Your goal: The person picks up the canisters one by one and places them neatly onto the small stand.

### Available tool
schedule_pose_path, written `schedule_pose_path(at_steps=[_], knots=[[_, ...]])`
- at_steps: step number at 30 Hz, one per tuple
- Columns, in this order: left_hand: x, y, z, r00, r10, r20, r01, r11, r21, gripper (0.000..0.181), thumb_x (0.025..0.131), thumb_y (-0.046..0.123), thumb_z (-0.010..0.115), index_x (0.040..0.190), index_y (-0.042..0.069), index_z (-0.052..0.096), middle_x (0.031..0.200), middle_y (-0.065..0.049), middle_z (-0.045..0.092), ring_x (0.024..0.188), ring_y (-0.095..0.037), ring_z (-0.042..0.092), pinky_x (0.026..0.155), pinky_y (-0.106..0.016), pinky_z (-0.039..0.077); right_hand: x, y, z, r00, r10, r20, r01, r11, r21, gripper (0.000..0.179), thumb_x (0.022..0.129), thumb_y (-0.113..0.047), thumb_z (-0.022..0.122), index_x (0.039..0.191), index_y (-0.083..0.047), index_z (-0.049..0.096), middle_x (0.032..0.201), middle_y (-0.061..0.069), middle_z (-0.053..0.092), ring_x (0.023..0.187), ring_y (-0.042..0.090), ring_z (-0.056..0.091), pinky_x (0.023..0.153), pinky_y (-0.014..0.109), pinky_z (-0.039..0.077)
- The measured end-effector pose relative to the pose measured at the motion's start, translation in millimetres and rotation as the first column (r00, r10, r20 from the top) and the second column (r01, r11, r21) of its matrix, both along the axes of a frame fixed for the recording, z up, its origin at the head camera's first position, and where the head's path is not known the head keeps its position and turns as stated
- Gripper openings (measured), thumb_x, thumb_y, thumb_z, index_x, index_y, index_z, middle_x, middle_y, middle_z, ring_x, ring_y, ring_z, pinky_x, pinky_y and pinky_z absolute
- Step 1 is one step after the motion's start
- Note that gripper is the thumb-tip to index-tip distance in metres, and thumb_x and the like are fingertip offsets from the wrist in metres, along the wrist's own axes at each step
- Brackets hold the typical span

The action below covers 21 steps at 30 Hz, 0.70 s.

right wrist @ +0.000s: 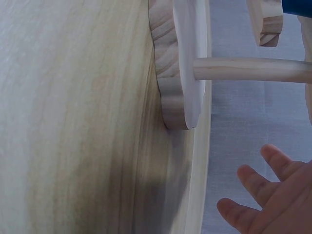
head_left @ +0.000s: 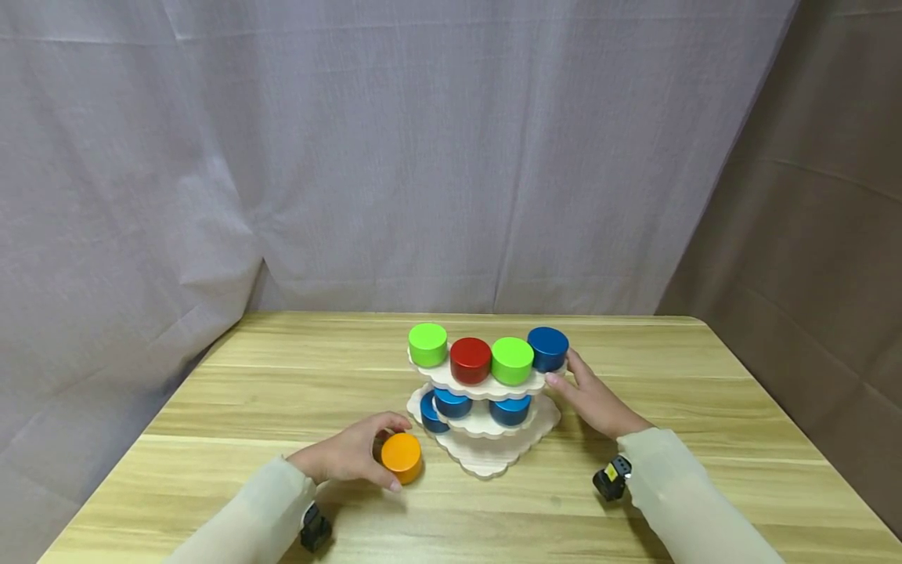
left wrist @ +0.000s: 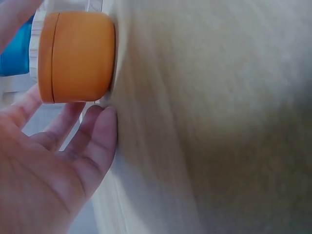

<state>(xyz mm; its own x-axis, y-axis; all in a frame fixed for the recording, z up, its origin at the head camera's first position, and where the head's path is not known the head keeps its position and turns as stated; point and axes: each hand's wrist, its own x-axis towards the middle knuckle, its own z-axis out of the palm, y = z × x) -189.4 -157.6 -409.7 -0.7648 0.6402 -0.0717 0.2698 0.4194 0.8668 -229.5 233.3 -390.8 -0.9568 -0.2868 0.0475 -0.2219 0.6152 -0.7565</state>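
A round orange tin [head_left: 402, 457] with a lid seam stands on the table. My left hand [head_left: 348, 452] curves loosely about its left side, thumb in front and fingers behind, with a gap at the palm. In the left wrist view, fingertips rest by the orange tin's [left wrist: 78, 58] base. On the right, my right hand [head_left: 595, 399] pinches the top corner of a scalloped wooden tiered stand [head_left: 486, 454], just beside a dark blue tin [head_left: 547, 349]. In the right wrist view, three of its fingers [right wrist: 256, 183] extend free; thumb and index finger are out of that view.
The top tier also bears a red tin [head_left: 470, 361] and two green ones, at left [head_left: 427, 345] and at centre [head_left: 512, 362]. Blue tins [head_left: 510, 410] sit on the lower tiers. A wooden dowel [right wrist: 243, 68] joins tiers. Behind the table hangs a grey curtain [head_left: 395, 157].
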Motion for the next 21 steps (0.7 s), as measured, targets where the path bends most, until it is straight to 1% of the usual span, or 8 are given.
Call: schedule_pose_path(at_steps=[3, 6, 11, 14, 21], knots=[[0.2, 0.8, -1.0, 1.0, 0.004, 0.004, -0.004, 1.0, -0.003, 0.072, 0.069, 0.008, 0.084, 0.129, -0.002, 0.046, 0.12, -0.008, 0.053, 0.106, -0.023, 0.049, 0.099, -0.039, 0.037, -0.3, 0.5, 0.1, 1.0, -0.001, 0.002, 0.001, 1.0, -0.002, 0.075, 0.101, -0.045, 0.04, 0.156, -0.015, -0.002, 0.158, 0.026, 0.005, 0.14, 0.054, 0.009, 0.1, 0.077, 0.012], [0.1, 2.1, -4.5, 1.0, 0.01, -0.009, -0.011, 1.0, -0.015, 0.072, 0.068, 0.005, 0.084, 0.129, -0.001, 0.046, 0.12, -0.007, 0.053, 0.107, -0.022, 0.049, 0.099, -0.035, 0.037, -0.7, 0.6, 0.3, 1.0, -0.002, 0.007, 0.002, 1.0, 0.001, 0.075, 0.101, -0.045, 0.04, 0.156, -0.015, -0.003, 0.158, 0.025, 0.004, 0.14, 0.054, 0.009, 0.099, 0.077, 0.013], [0.0, 5.8, -9.0, 0.999, 0.017, -0.048, -0.019, 0.999, -0.044, 0.066, 0.068, 0.002, 0.083, 0.125, 0.003, 0.049, 0.119, -0.005, 0.054, 0.105, -0.021, 0.05, 0.1, -0.038, 0.037, -1.7, 1.8, -1.7, 1.0, 0.005, 0.002, -0.005, 1.0, -0.005, 0.075, 0.102, -0.045, 0.04, 0.156, -0.015, -0.002, 0.158, 0.026, 0.006, 0.14, 0.054, 0.01, 0.099, 0.077, 0.013], [0.7, 7.8, -8.1, 0.998, 0.027, -0.061, -0.03, 0.998, -0.061, 0.061, 0.07, 0.002, 0.082, 0.122, 0.006, 0.051, 0.116, -0.003, 0.054, 0.103, -0.02, 0.05, 0.099, -0.038, 0.038, -2.2, 2.5, -3.7, 1.0, 0.009, -0.003, -0.009, 1.0, -0.009, 0.075, 0.101, -0.047, 0.039, 0.156, -0.015, -0.002, 0.158, 0.025, 0.006, 0.14, 0.053, 0.01, 0.1, 0.077, 0.012], [3.3, 11.4, -9.2, 0.996, 0.055, -0.077, -0.059, 0.997, -0.053, 0.056, 0.069, 0.001, 0.082, 0.116, 0.006, 0.053, 0.111, -0.002, 0.055, 0.099, -0.02, 0.05, 0.094, -0.037, 0.039, -2.9, 2.5, -5.9, 1.0, 0.004, 0.003, -0.004, 1.0, -0.002, 0.076, 0.101, -0.049, 0.037, 0.156, -0.015, -0.003, 0.158, 0.025, 0.005, 0.14, 0.053, 0.009, 0.1, 0.077, 0.011]])
